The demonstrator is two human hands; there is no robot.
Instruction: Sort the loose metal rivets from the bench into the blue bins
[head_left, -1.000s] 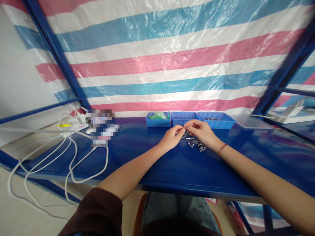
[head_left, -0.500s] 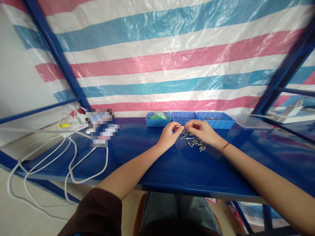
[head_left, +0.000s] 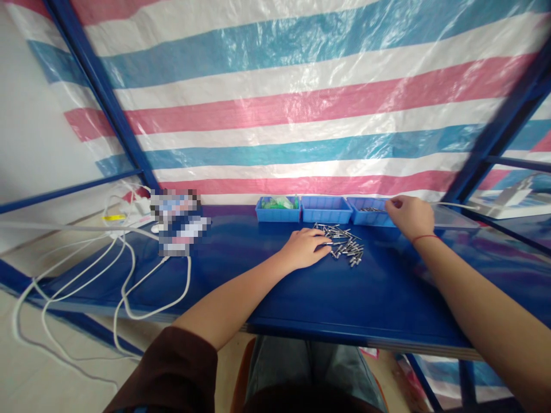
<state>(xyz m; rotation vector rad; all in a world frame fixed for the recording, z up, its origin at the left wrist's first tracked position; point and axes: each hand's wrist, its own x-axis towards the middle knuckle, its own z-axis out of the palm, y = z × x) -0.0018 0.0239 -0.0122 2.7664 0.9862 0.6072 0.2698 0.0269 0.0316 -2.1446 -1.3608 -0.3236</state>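
Note:
A loose pile of thin silver pieces that look like blind rivets [head_left: 348,248] lies on the blue table [head_left: 297,298]. My left hand [head_left: 306,248] rests at the pile's left side, with one rivet [head_left: 328,244] between thumb and fingers. My right hand [head_left: 411,217] is over the right end of the right blue bin [head_left: 373,218], fingers closed together; whatever they hold is hidden. Several similar metal pieces [head_left: 371,209] lie inside that bin.
A middle blue bin [head_left: 326,215] and a left blue bin [head_left: 278,215] with green and clear plastic pieces [head_left: 278,202] stand alongside. White cables [head_left: 129,298] loop over the table's left. A clear plastic lid [head_left: 456,218] lies at the right.
My hands were together above the pile. The right one has moved right to the bin, while the left has lowered beside the pile, uncovering more of the rivets.

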